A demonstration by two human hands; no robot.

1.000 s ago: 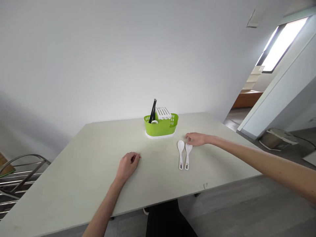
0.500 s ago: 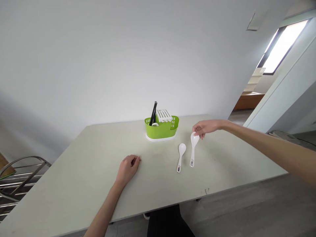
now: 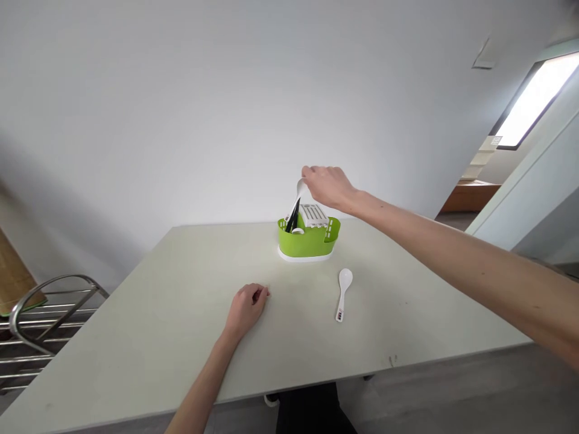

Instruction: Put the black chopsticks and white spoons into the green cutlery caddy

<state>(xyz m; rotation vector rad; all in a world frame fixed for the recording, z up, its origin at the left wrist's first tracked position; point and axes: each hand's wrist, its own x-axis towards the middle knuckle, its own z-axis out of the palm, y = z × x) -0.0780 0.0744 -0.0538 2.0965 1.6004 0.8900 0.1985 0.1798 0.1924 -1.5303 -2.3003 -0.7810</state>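
Note:
My right hand (image 3: 328,185) is closed on a white spoon (image 3: 295,201) by its bowl end, above the left part of a green cutlery holder (image 3: 308,240). The spoon's handle points down into the holder, beside black chopsticks. A white slotted insert (image 3: 315,213) fills the holder's right part. A second white spoon (image 3: 343,293) lies flat on the pale table (image 3: 158,325), in front of the holder and to its right. My left hand (image 3: 246,307) rests on the table with its fingers curled loosely, holding nothing I can see.
A metal rack (image 3: 36,325) stands past the table's left edge. At the right, a doorway (image 3: 474,193) opens onto a wooden floor and a bright window. The white wall rises directly behind the table's far edge.
My right hand has lifted one of the two spoons from the table and carried it left and up over the green holder. The left hand has stayed put.

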